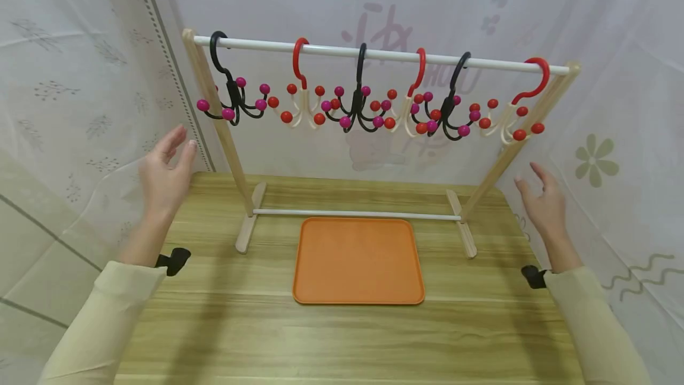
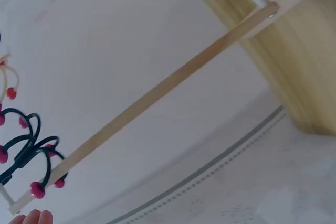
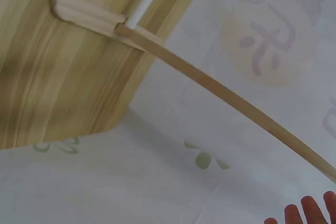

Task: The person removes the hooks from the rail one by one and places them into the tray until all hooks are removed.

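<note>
My left hand [image 1: 167,180], its fingers loosely bent and holding nothing, is raised beside the left post [image 1: 227,147] of a wooden hanging rack. On the other side my right hand [image 1: 546,207] is held up near the right post [image 1: 494,168], also holding nothing. Along the rack's white top rail [image 1: 331,50] hang several multi-arm hooks. Three are black with magenta ball tips, such as the leftmost black hook [image 1: 234,94]; three are cream with red necks and red ball tips, such as the rightmost red-necked hook [image 1: 541,79]. Fingertips alone show in each wrist view.
An orange tray [image 1: 358,260] lies on the wood-grain table [image 1: 342,340] in front of the rack. A lower white bar [image 1: 355,214] joins the wooden feet [image 1: 244,233] just behind the tray. Patterned pale curtains [image 1: 604,106] enclose the back and sides.
</note>
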A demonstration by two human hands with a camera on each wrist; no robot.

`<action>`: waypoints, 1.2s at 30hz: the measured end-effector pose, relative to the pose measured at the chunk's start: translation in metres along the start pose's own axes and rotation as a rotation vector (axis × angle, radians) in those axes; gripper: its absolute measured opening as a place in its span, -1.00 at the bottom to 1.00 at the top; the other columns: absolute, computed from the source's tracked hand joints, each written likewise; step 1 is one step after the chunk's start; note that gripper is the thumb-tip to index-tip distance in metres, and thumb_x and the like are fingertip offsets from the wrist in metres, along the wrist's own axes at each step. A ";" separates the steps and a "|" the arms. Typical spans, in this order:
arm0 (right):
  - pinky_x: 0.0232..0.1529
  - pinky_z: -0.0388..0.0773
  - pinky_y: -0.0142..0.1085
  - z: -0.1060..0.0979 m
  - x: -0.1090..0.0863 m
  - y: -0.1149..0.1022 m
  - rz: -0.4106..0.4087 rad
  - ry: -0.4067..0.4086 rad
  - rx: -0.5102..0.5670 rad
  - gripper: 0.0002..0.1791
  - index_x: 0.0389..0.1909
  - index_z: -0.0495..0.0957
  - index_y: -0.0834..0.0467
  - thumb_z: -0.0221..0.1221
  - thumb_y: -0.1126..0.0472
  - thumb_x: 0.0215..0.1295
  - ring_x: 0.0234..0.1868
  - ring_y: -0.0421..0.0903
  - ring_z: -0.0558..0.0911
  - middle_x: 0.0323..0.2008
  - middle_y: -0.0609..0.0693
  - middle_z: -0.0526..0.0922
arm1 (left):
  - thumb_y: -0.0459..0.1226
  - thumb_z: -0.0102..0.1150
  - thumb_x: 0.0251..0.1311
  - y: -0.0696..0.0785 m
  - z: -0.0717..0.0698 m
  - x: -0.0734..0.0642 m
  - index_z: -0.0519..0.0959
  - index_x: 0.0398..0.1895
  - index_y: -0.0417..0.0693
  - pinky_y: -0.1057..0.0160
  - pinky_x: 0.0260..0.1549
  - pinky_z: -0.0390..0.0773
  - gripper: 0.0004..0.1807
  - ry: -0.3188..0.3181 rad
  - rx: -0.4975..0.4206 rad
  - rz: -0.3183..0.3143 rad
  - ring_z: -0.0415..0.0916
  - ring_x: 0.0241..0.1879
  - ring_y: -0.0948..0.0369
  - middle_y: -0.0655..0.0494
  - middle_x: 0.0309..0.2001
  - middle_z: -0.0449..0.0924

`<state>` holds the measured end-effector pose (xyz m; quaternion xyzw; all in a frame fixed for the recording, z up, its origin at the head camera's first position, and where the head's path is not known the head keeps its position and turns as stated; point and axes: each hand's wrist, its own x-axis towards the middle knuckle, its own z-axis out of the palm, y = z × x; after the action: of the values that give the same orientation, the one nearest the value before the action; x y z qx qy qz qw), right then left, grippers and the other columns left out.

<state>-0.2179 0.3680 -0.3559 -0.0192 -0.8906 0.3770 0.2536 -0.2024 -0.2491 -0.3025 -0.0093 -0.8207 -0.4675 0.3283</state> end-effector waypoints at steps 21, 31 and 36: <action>0.21 0.05 -0.15 0.008 0.035 -0.003 0.397 -0.124 0.213 -0.27 0.29 0.11 0.15 -0.04 -0.16 0.20 0.23 -0.03 0.17 0.25 0.08 0.18 | -0.04 -0.08 0.23 0.053 0.012 0.049 0.23 0.24 -0.09 0.36 0.04 0.28 -0.45 -0.130 0.028 -0.082 0.29 0.10 0.25 0.00 0.16 0.30; 0.21 0.03 -0.10 0.016 0.045 -0.009 0.434 -0.142 0.212 -0.18 0.28 0.10 0.21 0.00 -0.22 0.13 0.24 0.05 0.12 0.24 0.13 0.19 | -0.01 -0.09 0.22 0.069 0.019 0.064 0.15 0.28 -0.02 0.33 0.06 0.26 -0.41 -0.187 0.037 -0.138 0.24 0.14 0.23 0.06 0.20 0.25; 0.20 0.05 -0.10 0.018 0.046 -0.012 0.436 -0.140 0.202 -0.18 0.27 0.11 0.25 -0.01 -0.21 0.14 0.23 0.06 0.13 0.23 0.19 0.18 | -0.02 -0.11 0.23 0.075 0.021 0.070 0.15 0.28 -0.04 0.34 0.05 0.26 -0.41 -0.194 0.034 -0.163 0.23 0.14 0.21 0.02 0.20 0.23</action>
<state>-0.2645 0.3581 -0.3380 -0.1593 -0.8386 0.5104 0.1043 -0.2446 -0.2110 -0.2142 0.0178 -0.8544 -0.4757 0.2082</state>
